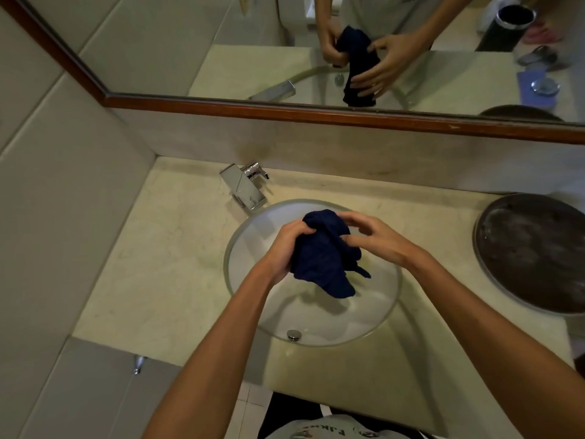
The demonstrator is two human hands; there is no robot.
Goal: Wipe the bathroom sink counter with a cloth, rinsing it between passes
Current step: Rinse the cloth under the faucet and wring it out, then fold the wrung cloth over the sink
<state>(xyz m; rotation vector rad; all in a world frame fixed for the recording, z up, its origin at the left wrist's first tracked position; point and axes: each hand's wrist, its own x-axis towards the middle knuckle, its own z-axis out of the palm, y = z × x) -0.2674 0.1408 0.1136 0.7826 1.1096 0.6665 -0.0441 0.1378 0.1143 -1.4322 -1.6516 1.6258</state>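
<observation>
Nearest the camera, two bare forearms reach forward and up from the person's pale shirt (323, 429) over the front edge of the bench (152, 280). Just below them, at the near side of the round glass sink (240, 289), sits a small metal drain plug (294, 334). Over the middle of the sink, held clear of the glass, hangs the dark blue cloth (326, 251), bunched into a loose roll. Its long axis runs from the far upper end, near the tap side, down toward the person and slightly right, where a loose tail points at the near right of the bowl. The left hand (285, 248) has its grip clenched round the cloth's left side, fingers curled into the fabric. The right hand (376, 239) meets the cloth from the right, with its fingertips pinching the upper folds and the palm raised off the fabric. To the right, on the bench, lies a round dark tray (535, 251), well apart from the sink. Beyond the sink, at its far left rim, stands a chrome tap (245, 185), its spout angled toward the bowl. Farther back, a wood-framed mirror (221, 42) shows both hands and the cloth again.
</observation>
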